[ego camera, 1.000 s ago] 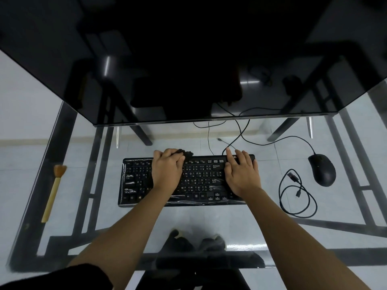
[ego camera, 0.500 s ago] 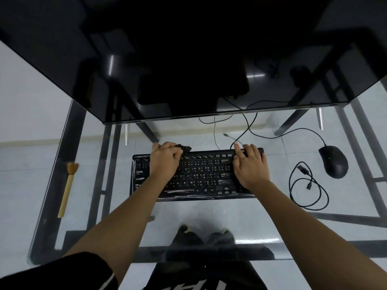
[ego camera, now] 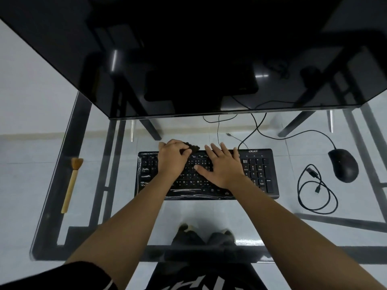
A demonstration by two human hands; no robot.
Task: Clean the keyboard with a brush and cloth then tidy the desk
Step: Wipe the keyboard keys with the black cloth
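I am seeing the left hand [ego camera: 171, 158] clenching a dark cloth [ego camera: 193, 147] against the top rows of the black keyboard [ego camera: 259, 172], mid glass surface [ego camera: 209, 214]. Right hand [ego camera: 225, 167] is lying flat, fingers spread, grip released, pressing the keys. Brush [ego camera: 72, 183] is lying far left; mouse [ego camera: 343, 165] and coiled cable [ego camera: 316, 190] right.

A black mouse [ego camera: 343, 165] lies at the right on the glass counter [ego camera: 209, 216], its cord running far-left; a loose coiled black cable [ego camera: 316, 191] lies just near-left of it. A dark monitor [ego camera: 188, 55] fills the far side; shoes [ego camera: 206, 235] show through the glass below.
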